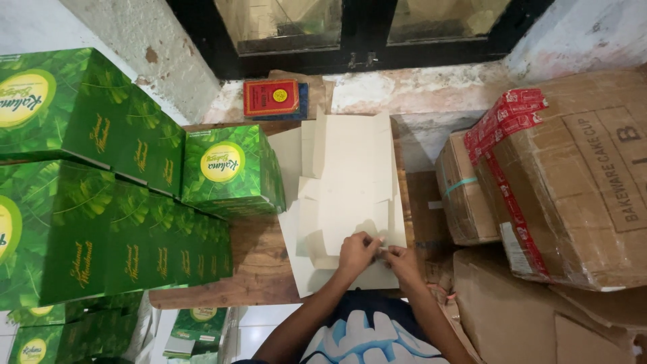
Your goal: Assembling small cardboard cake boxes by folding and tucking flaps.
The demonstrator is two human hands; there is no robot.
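A stack of flat, unfolded white cardboard box blanks [350, 182] lies on the wooden table [259, 266]. My left hand [357, 251] and my right hand [402, 259] meet at the near edge of the top blank, fingers pinching a small flap of it between them. Both forearms reach in from the bottom of the view. A folded green box with a leaf pattern and a yellow oval [232, 170] stands just left of the blanks.
Stacks of green leaf-patterned boxes [87, 195] fill the left side, more on the floor [195, 330]. Brown taped cartons [573, 182] crowd the right. A small red packet [271, 97] lies on the window ledge, below a dark-framed window [364, 30].
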